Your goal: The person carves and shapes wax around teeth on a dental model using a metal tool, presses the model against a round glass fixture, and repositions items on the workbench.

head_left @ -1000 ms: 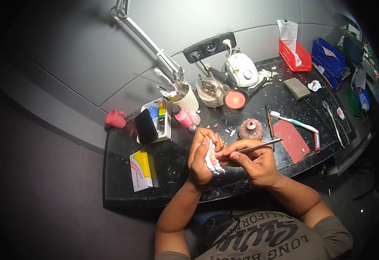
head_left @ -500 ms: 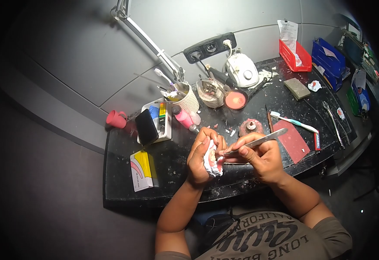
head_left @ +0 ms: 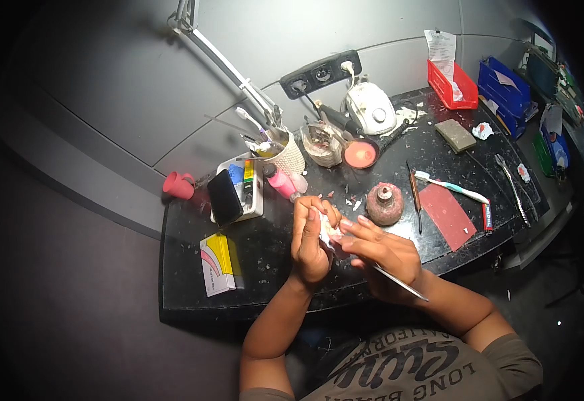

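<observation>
My left hand (head_left: 312, 240) is wrapped round a white plaster dental model (head_left: 327, 230) with pink material on it, held above the front of the black bench. My right hand (head_left: 389, 257) keeps a thin metal spatula (head_left: 402, 283) tucked in its palm, the tool's end pointing down toward my body. Its fingertips reach to the model and appear to touch it; the fingers cover much of the model's right side. Just beyond the right hand stands a round pinkish burner (head_left: 385, 206) with a metal top.
Right of the burner lie a wooden-handled carver (head_left: 415, 197), a pink wax sheet (head_left: 447, 217) and a toothbrush (head_left: 452, 187). Behind are a pan of pink wax (head_left: 360, 154), a white control unit (head_left: 372, 110) and a brush cup (head_left: 288, 157). A yellow-white box (head_left: 218, 264) stands left.
The spatula has swung from pointing up and right over the model to pointing down in my right palm. My right fingers have straightened toward the model, which my left hand has turned.
</observation>
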The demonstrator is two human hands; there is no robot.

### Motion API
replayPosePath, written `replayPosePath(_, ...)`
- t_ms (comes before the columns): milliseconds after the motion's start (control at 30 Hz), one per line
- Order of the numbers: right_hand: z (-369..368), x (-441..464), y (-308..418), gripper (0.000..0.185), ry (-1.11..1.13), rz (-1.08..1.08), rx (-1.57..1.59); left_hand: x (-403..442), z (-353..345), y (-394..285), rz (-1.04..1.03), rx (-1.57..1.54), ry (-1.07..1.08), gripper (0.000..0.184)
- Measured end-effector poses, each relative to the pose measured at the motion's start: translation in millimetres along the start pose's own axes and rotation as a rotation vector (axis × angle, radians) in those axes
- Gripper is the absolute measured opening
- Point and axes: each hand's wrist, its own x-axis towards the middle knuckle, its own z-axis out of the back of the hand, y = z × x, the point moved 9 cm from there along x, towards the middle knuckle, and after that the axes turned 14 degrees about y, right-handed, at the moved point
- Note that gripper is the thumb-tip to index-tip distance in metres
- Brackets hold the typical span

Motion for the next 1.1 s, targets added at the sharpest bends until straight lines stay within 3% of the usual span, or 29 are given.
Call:
replayPosePath(167,7,-3,-11,0.024,-0.108,-0.136,-0.077,0,0,-1,-0.001,0.023,-0.016,0.025)
replayPosePath(300,-2,-1,-3,0.029,-0.022,0.011,0.049,-1,1,1,0.019,0.054,0.004,0.025)
replayPosePath(500,4,0,-15,0.025,-0.073,-0.219,-0.047,0,-1,-1,-0.001,-0.007,0.037,0.023)
replayPosePath(567,9,0,-12,0.024,-0.077,-0.196,-0.067,-1,2,-1,-0.037,-0.04,0.065,0.021)
replayPosePath(633,15,-2,-10,0.024,-0.067,-0.167,-0.063,-3,7,-19,-0.109,0.467,0.045,0.019)
replayPosePath(767,22,-25,-27,0.024,0.004,-0.265,0.019,-16,30,-12,0.186,0.956,0.106,0.027)
replayPosePath(867,35,-49,-38,0.018,-0.042,-0.251,0.03,-28,35,-11,0.171,1.24,0.266,0.033)
replayPosePath(1000,53,-81,-56,0.006,-0.12,-0.323,0.068,-42,33,-14,0.261,1.322,0.318,0.037)
replayPosePath(1100,60,-98,-72,0.016,-0.207,-0.425,0.173,-42,33,-31,0.276,1.345,0.318,0.042)
